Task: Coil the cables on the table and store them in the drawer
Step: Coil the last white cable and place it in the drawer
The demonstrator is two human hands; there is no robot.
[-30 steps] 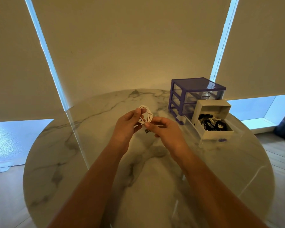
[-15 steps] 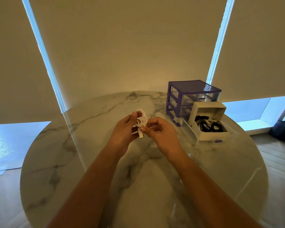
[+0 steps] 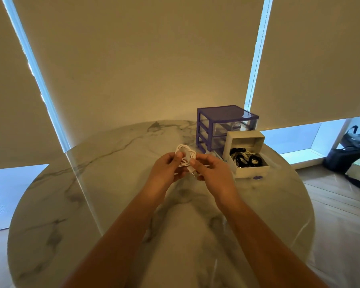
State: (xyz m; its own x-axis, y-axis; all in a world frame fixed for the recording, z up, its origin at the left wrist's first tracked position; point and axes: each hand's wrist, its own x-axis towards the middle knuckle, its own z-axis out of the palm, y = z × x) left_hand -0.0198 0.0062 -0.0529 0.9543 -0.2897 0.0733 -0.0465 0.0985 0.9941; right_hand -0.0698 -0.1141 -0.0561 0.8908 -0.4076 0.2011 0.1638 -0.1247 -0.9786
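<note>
head: both hands (image 3: pixel 166 169) (image 3: pixel 213 173) pinch white cable coil (image 3: pixel 185 155); plug end blurred.

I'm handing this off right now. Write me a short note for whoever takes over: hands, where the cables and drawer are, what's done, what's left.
Left hand: pinching the coiled white cable, held above the marble table.
Right hand: gripping the same coil from the other side; the cable's plug end hangs loose below the fingers.
Pulled-out white drawer: sits on the table in front of the purple drawer unit, already holding black and white cables.
Done: the white cable is wound into loops.
Left: probably secure the loose end, lay the coil in the drawer, then slide the drawer back into the unit.
</note>
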